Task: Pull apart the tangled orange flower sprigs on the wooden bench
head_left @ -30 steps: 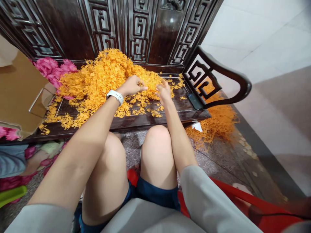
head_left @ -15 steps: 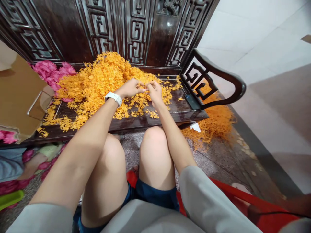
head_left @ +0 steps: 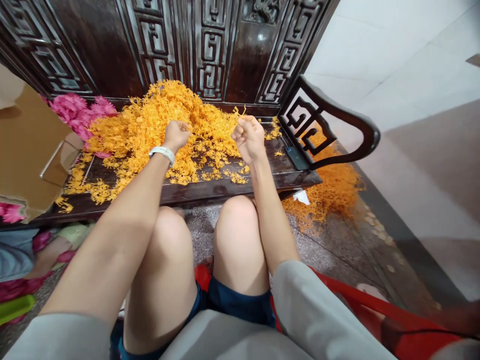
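Above the bench [head_left: 210, 189], left hand [head_left: 177, 135] curled closed, contents unclear, right hand [head_left: 252, 138] pinching an orange piece [head_left: 240, 113]

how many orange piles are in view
2: one bright pile on the dark bench, partly covered by the left hand; one loose pile on the floor, partly hidden by the armrest. More could be out of sight under the bench.

The left arm [head_left: 108, 245] slanted from the near left toward the far middle, its grip [head_left: 177, 135] curled, fingers folded in toward the thumb. The right arm [head_left: 275, 215], bent more at the elbow, leaned slightly leftward, its right grip [head_left: 250, 139] raised well apart from the left one, fingers curled and thumb pinching.
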Available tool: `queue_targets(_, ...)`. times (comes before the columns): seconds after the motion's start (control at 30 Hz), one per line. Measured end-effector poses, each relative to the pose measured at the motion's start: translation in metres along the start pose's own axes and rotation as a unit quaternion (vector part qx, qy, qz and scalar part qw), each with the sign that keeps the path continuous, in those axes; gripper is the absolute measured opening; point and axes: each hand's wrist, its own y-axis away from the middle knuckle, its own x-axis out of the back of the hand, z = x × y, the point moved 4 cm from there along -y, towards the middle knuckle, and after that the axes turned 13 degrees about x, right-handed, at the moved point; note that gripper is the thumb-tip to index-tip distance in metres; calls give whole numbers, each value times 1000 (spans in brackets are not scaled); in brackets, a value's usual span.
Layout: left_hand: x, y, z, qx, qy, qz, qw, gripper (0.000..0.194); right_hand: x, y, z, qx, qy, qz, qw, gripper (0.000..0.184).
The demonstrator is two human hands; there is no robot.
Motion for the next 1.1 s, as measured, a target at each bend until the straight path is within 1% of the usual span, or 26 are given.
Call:
queue_targets(0.07, 1, 5, 3, 18, 26, -36, 999, 41, 1, 3, -5, -14, 16, -5, 1000, 54)
queue_targets(0.1, 1, 9, 9, 22, 32, -44, 998, 45, 1, 5, -4, -28, 24, -13, 999, 54)
queue_targets(0.13, -2, 15, 17, 17, 38, -60, 997, 45, 1, 7, -1, -44, 29, -22, 998, 54)
queue_targets(0.2, -8, 26, 35, 9, 55, -83, 995, 33, 1, 9, 6, -65, 30, -37, 997, 53)
queue_targets(0.23, -12, 31, 43, 9, 62, -95, 994, 30, 0, 9, 10, -70, 27, -43, 996, 52)
queue_targets(0.33, -22, 42, 61, -11, 67, -130, 989, 33, -3, 10, 18, -71, 14, -65, 995, 50)
queue_targets(0.47, -28, 47, 69, -75, 36, -147, 986, 22, -9, 12, 24, -78, 10, -84, 993, 48)
queue_targets(0.57, -31, 46, 71, -93, 11, -146, 985, 18, -14, 12, 24, -49, 29, -122, 991, 46)
queue_targets(0.63, -32, 43, 73, -101, 11, -132, 986, 18, -17, 12, 17, -14, 24, -169, 985, 49)
queue_targets(0.7, -28, 37, 73, -105, 33, -90, 990, 15, -21, 16, 6, 9, -12, -246, 969, 53)
queue_targets(0.73, -23, 34, 70, -100, 51, -65, 992, 15, -23, 20, -1, 8, -32, -299, 954, 55)
queue_targets(0.8, -13, 27, 61, -67, 87, -26, 994, 19, -26, 31, -12, -11, -60, -407, 912, 60)
queue_targets(0.83, -8, 24, 55, -42, 102, -23, 994, 20, -26, 35, -17, -20, -67, -437, 897, 63)
queue_targets(0.87, -4, 22, 50, -16, 114, -30, 993, 19, -24, 37, -20, -24, -74, -440, 895, 66)
queue_targets(0.9, -1, 22, 45, 6, 124, -43, 991, 19, -21, 37, -23, -21, -81, -419, 904, 67)
queue_targets(0.93, 1, 22, 43, 23, 132, -57, 989, 23, -17, 35, -24, -12, -92, -376, 922, 66)
queue_targets(1.0, 2, 25, 43, 38, 148, -88, 984, 39, -9, 29, -23, 5, -112, -272, 956, 62)
queue_targets(1.03, 2, 28, 46, 40, 161, -104, 981, 46, -6, 26, -20, 8, -117, -230, 966, 59)
queue_targets(1.1, -2, 33, 54, 46, 203, -138, 968, 51, -4, 22, -14, 0, -111, -176, 978, 54)
